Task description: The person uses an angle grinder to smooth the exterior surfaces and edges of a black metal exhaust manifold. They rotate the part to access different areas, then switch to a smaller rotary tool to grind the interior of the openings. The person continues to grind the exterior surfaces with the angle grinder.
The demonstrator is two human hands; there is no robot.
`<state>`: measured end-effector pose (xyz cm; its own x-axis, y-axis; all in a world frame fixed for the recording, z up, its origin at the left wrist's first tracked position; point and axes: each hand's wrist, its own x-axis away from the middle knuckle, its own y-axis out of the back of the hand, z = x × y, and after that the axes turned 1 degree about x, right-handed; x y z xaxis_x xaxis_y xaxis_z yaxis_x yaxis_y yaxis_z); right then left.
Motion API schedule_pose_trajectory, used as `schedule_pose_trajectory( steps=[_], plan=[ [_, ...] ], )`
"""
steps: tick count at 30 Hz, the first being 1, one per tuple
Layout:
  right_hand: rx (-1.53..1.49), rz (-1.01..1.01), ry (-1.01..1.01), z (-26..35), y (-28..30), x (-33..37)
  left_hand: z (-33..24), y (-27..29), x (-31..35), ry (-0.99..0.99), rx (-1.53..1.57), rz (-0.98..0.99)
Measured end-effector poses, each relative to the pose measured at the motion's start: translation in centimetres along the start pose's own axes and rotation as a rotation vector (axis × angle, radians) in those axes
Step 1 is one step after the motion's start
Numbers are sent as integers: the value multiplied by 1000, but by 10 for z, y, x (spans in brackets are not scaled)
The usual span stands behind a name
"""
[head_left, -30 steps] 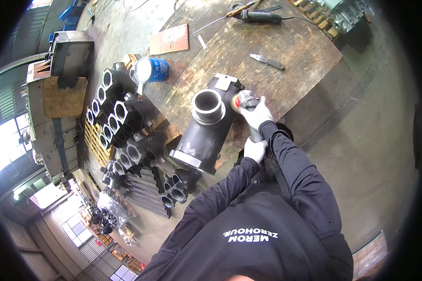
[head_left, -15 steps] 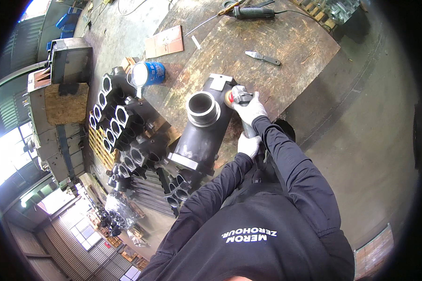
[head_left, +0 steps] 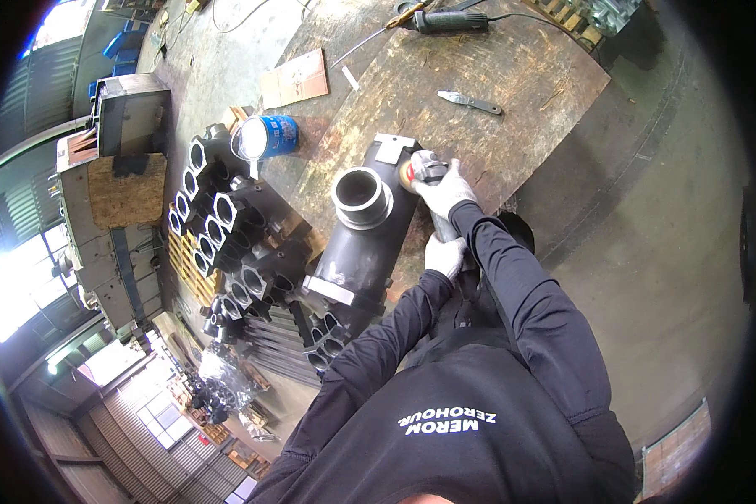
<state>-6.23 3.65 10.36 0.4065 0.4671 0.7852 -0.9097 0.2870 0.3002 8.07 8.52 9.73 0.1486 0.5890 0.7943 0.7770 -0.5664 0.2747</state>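
Both hands closed on one tool, a grey hand-held grinder (head_left: 442, 227). Right hand (head_left: 448, 193), white-gloved, wraps the body just behind the grinder's head; left hand (head_left: 445, 255), also white-gloved, grips the tool's rear end, nearer the wearer. Individual fingers too small to resolve.

Workpiece: dark cylindrical casting (head_left: 357, 256), lying on the table (head_left: 542, 109) to the left of both hands. Its long axis runs from near-left to far-right, so the far end reaches beyond the right hand and the near end lies to the left of the left hand. Grinder's reddish disc (head_left: 406, 175) sits at the casting's right flank, close to the far end; actual contact cannot be told. Neither hand is seen touching the casting itself. A pale-rimmed collar (head_left: 366, 220) rises from its upper side, left of the disc; a bright flat pad (head_left: 391, 149) marks the far end.

Surroundings: flat-bladed hand tool (head_left: 470, 103) on the table, far and right of the casting; blue can (head_left: 279, 136) far-left of it; several dark castings (head_left: 248, 214) stacked to the left, some over a wooden pallet (head_left: 191, 270).
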Motion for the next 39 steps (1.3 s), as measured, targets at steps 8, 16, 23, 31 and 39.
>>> schedule_pose_trajectory(
  steps=[8, 16, 23, 31, 39],
  plan=[
    [-31, -35, 49, -13, 2, 37, 3, -3, 42, -143, -200, -83],
    [-24, -114, -62, -62, 7, 9, 13, -24, 30, -9, -155, 86],
    [-126, -17, -30, -45, -11, -10, 10, -5, 3, -12, -194, 17],
    [-44, -33, -106, -55, -9, -21, -4, -15, 8, 65, 18, 147],
    [-94, -95, -78, -59, -7, -25, -2, -22, 0, 82, -90, 94]
  ],
)
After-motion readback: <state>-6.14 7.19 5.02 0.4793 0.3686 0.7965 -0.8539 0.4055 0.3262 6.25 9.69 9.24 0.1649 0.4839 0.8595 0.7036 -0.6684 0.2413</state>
